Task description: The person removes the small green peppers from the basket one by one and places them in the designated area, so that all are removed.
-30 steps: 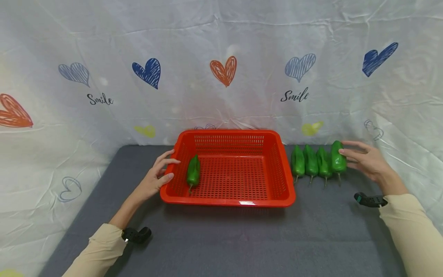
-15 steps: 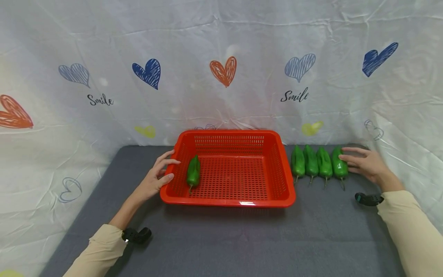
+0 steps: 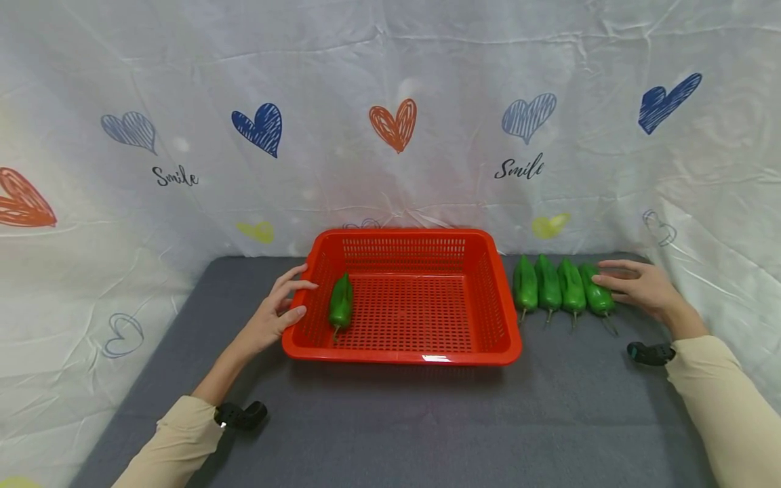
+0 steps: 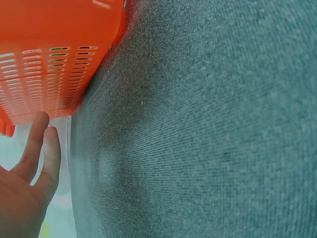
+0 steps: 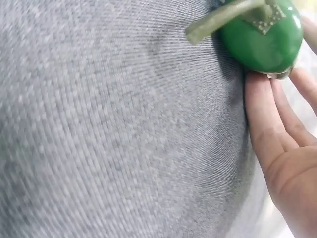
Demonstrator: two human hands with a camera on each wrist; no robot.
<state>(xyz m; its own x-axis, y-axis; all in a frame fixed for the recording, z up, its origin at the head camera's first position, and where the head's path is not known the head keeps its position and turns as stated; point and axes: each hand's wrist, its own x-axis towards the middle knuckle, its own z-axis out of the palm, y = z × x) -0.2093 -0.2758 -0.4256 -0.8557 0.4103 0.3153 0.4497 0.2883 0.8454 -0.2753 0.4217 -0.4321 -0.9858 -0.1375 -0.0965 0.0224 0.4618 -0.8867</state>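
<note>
A red plastic basket (image 3: 403,356) with slotted walls stands on the grey cloth, one green pepper (image 3: 341,303) lying inside near its left wall. My left hand (image 3: 277,305) rests at the basket's left rim, thumb and a finger over the edge. In the left wrist view, two straight fingers (image 4: 51,158) extend near the basket's outer wall (image 4: 59,64). Right of the basket, several green peppers (image 3: 548,283) lie in a row, stems toward me. My right hand (image 3: 643,291) touches the rightmost pepper (image 3: 594,290) with extended fingers; that pepper's stem (image 5: 223,20) shows in the right wrist view.
Grey cloth (image 3: 403,427) covers the table. Behind it hangs a white sheet (image 3: 451,156) printed with hearts and the word Smile. A black wrist device (image 3: 241,415) sits on the left wrist, another device (image 3: 649,353) on the right.
The rightmost pepper has come down beside the row, and its top has swung left against its neighbour. My right hand lowered slightly and shifted left with it. My left hand stays put.
</note>
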